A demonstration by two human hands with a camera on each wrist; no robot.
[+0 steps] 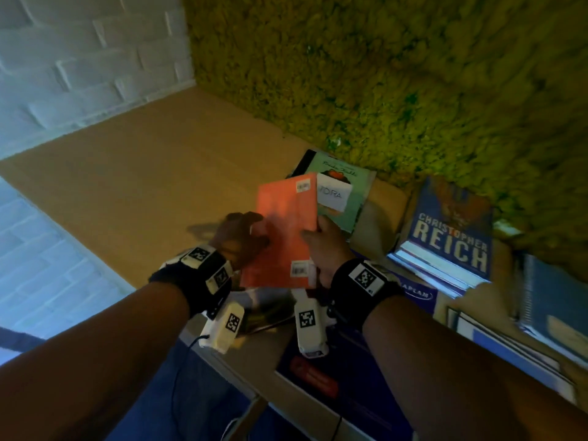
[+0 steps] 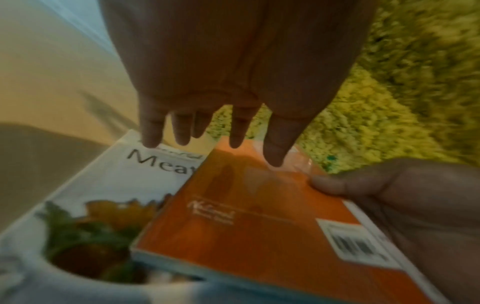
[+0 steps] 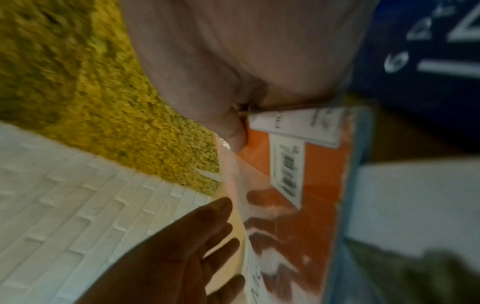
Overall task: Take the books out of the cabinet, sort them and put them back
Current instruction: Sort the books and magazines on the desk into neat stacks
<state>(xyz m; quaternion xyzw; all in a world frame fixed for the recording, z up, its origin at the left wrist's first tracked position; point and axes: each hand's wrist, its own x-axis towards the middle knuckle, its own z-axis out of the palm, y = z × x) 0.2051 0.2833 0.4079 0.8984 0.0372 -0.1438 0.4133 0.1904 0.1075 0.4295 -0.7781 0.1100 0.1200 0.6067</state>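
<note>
The right hand (image 1: pixel 327 249) holds the orange book (image 1: pixel 283 230) by its right edge, thumb on the shiny cover, in the middle of the head view. The left hand (image 1: pixel 237 238) is wide, fingers straight and spread, by the book's left edge. The book is flat and thin, with white barcode stickers.

Below it lies a white book (image 2: pixel 109 185) with a food photo. A green book (image 1: pixel 346 192) lies flat, upper right of the orange one. A thick blue book (image 1: pixel 451 237) tops a stack at the right. All sit on a smooth tan top (image 1: pixel 143 173). A fuzzy moss wall (image 1: pixel 381 74) fills the upper right; white brick (image 1: pixel 79 58) the upper left.
</note>
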